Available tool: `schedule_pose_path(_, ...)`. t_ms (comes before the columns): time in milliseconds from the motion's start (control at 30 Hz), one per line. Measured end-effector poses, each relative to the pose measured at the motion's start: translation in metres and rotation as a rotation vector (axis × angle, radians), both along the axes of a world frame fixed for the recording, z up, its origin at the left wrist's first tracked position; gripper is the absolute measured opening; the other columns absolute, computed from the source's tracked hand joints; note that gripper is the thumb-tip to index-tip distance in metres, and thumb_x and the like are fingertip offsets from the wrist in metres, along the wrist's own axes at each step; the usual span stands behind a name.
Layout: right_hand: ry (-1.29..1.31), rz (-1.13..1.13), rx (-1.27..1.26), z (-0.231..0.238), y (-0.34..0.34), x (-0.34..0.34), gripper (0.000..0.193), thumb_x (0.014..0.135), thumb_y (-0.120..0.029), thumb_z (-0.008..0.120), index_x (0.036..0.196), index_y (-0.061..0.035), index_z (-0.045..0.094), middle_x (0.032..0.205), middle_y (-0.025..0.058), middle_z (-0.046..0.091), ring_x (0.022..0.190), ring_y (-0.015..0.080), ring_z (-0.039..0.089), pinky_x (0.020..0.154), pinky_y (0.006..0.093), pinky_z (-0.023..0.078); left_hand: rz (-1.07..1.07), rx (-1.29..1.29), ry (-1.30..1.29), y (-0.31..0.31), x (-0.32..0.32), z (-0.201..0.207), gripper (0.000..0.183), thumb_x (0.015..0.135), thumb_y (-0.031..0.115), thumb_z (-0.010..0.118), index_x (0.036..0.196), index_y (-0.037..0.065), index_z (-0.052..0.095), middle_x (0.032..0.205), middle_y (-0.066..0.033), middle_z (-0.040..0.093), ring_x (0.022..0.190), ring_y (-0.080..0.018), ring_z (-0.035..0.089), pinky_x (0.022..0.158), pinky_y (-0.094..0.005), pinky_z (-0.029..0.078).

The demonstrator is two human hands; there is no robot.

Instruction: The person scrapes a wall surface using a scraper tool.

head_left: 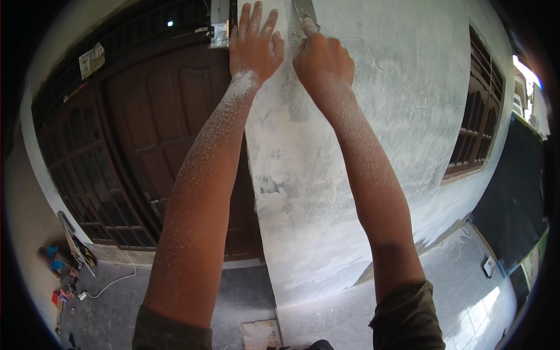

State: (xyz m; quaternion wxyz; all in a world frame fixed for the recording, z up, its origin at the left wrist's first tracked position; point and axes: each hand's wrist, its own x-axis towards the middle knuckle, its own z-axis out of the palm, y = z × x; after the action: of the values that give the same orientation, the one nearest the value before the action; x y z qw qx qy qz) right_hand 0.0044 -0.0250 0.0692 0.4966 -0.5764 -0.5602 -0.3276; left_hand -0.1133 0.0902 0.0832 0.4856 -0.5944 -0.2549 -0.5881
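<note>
Both my arms reach up to a grey-white plastered wall (303,198) with patchy, cracked skim on its face. My left hand (255,51) lies against the wall near its left corner, fingers spread and dusted white. Beside it, to the right, my right hand (325,61) is closed round a scraper (305,10), the index finger stretched along its metal blade. The blade appears to rest on the plaster; its far end runs up to the picture's top edge. White dust coats both forearms, thickest at the left wrist.
Left of the corner stands a dark wooden door (157,111), with a metal electrical box (219,29) high beside my left hand. A shuttered window (479,111) is on the right. A white cable (116,279) and small clutter lie on the floor, near a person (52,259) at far left.
</note>
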Motion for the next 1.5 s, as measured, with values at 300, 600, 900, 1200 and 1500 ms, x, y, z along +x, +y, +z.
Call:
schedule_pose_path(300, -0.016, 0.000, -0.060, -0.010, -0.005, -0.002, 0.046, 0.096, -0.016, 0.051, 0.142, -0.0171, 0.053, 0.101, 0.0185, 0.072, 0.094, 0.0350, 0.071, 0.082, 0.0471, 0.057, -0.023, -0.020, 0.005, -0.001, -0.007, 0.001, 0.053, 0.094, 0.021, 0.051, 0.144, 0.005, 0.048, 0.158, -0.0191, 0.030, 0.150, -0.0356, 0.021, 0.119, -0.0527, 0.024)
schedule_pose_path(600, -0.018, 0.011, -0.030, -0.018, -0.002, 0.003, 0.042, 0.097, -0.020, 0.049, 0.138, -0.0190, 0.058, 0.098, 0.0199, 0.072, 0.090, 0.0385, 0.071, 0.082, 0.0499, 0.057, -0.006, -0.016, 0.003, 0.003, -0.009, -0.001, 0.053, 0.094, 0.022, 0.051, 0.145, 0.007, 0.047, 0.160, -0.0176, 0.028, 0.151, -0.0347, 0.017, 0.117, -0.0551, 0.025)
schedule_pose_path(900, -0.037, -0.006, -0.101, -0.007, -0.012, 0.000, 0.052, 0.093, -0.015, 0.053, 0.144, -0.0135, 0.050, 0.104, 0.0195, 0.070, 0.098, 0.0330, 0.071, 0.084, 0.0450, 0.057, 0.018, 0.052, -0.057, 0.007, -0.004, -0.002, 0.051, 0.092, 0.027, 0.053, 0.142, 0.018, 0.053, 0.155, -0.0128, 0.039, 0.148, -0.0311, 0.028, 0.111, -0.0542, 0.035)
schedule_pose_path(1200, -0.032, 0.019, -0.041, 0.008, -0.007, 0.010, 0.050, 0.094, -0.015, 0.052, 0.144, -0.0136, 0.051, 0.105, 0.0193, 0.070, 0.096, 0.0328, 0.071, 0.081, 0.0440, 0.057, 0.034, -0.096, -0.009, -0.002, 0.002, 0.001, 0.055, 0.094, 0.024, 0.051, 0.147, 0.008, 0.045, 0.161, -0.0165, 0.026, 0.152, -0.0336, 0.016, 0.117, -0.0573, 0.025)
schedule_pose_path(1500, -0.024, -0.001, -0.092, 0.001, -0.010, 0.011, 0.051, 0.095, -0.013, 0.051, 0.146, -0.0151, 0.049, 0.102, 0.0185, 0.070, 0.094, 0.0328, 0.071, 0.080, 0.0436, 0.058, 0.012, 0.073, -0.051, 0.007, 0.002, 0.002, 0.051, 0.091, 0.026, 0.054, 0.142, 0.017, 0.054, 0.154, -0.0133, 0.040, 0.147, -0.0313, 0.029, 0.110, -0.0537, 0.036)
